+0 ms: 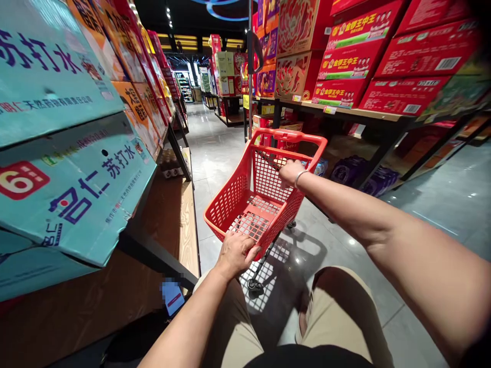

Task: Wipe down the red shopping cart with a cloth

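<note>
A red plastic shopping cart with latticed walls stands on the floor right in front of me. Its handle is at the far end, and nothing lies in the basket. My left hand is closed over the near rim, thumb toward the right. Farther off, my right hand, with a bracelet at the wrist, is curled over the cart's right side near the handle. Some of its fingertips are hidden from me.
Light blue cartons crowd in from the left on a wooden shelf. To the right, red boxes are stacked on a black-framed display shelf, with purple packs beneath. A shiny tiled aisle runs ahead.
</note>
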Tool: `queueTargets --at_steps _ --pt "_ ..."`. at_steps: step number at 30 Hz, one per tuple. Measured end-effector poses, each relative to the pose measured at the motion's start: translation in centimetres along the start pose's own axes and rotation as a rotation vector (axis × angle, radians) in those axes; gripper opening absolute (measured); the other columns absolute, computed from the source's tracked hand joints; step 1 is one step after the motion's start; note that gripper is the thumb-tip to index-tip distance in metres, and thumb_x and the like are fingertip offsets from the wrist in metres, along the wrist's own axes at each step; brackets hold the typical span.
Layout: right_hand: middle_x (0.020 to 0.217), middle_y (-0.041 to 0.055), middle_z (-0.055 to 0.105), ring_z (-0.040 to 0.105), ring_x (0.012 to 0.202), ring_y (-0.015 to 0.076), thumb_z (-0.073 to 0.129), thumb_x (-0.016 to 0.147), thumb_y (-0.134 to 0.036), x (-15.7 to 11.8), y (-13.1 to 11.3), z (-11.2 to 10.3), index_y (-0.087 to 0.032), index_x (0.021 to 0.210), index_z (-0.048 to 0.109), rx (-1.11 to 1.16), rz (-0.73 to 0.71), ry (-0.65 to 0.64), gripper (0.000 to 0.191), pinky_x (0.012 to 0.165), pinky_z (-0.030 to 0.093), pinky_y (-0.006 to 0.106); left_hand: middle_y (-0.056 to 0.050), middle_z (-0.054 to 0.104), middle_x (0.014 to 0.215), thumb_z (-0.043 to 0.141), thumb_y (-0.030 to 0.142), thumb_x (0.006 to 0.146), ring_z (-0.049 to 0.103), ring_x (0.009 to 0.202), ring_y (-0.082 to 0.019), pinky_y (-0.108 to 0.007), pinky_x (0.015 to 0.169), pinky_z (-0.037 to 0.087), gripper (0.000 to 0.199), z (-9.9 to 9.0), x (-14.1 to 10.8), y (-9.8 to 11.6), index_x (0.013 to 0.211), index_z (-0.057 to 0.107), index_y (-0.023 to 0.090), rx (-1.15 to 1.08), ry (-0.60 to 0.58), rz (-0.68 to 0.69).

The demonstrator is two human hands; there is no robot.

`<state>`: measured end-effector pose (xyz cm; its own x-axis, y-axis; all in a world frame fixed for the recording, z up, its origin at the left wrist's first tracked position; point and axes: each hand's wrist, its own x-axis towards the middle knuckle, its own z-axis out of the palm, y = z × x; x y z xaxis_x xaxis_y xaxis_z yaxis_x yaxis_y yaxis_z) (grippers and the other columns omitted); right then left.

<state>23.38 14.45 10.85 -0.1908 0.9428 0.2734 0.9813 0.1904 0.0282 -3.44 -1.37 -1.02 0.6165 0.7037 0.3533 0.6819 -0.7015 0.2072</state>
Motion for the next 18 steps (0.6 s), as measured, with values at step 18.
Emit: queueTargets --at_steps 18 --pt "0.122 0.0036 0.068 0.047 0.118 0.0243 0.044 0.1 -0.02 -16.9 -3.3 3.4 -0.026 0.117 0.071 0.333 -0.53 0.287 0.033 0.101 0.04 0.041 -0.009 0.077 0.11 0.053 0.046 0.094 0.068 0.104 -0.031 -0.047 0.089 0.044 0.038 -3.5 1.4 3.6 0.117 0.073 0.025 0.024 -0.319 -0.148"
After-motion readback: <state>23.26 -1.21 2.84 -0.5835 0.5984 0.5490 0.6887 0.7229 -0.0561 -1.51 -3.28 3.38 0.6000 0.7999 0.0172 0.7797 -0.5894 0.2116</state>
